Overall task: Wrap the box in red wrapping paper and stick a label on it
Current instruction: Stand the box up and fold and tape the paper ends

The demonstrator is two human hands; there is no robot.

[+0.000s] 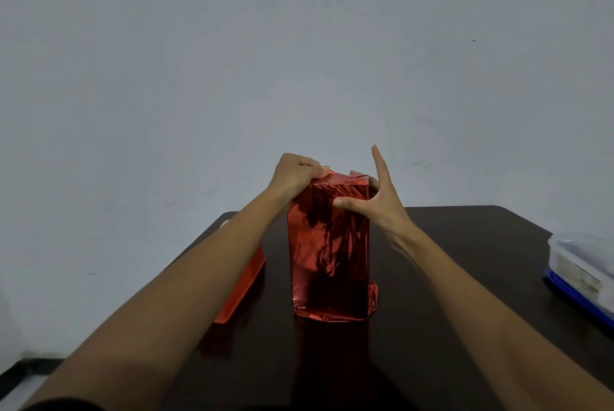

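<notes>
Tall box (329,261) in red wrapping paper (335,186) stands on end mid-worktop (448,261); left hand (295,174) grip pinches the top fold at 11 o'clock, right hand (378,201) grip spread, thumb pressing the front: a hard tug may tear the paper or topple the box.

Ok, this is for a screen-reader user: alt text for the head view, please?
A tall red-wrapped box stands upright on a dark table; the left hand pinches its top edge while the right hand presses its front with the thumb. Spare red paper lies to its left, a clear plastic container far right.
</notes>
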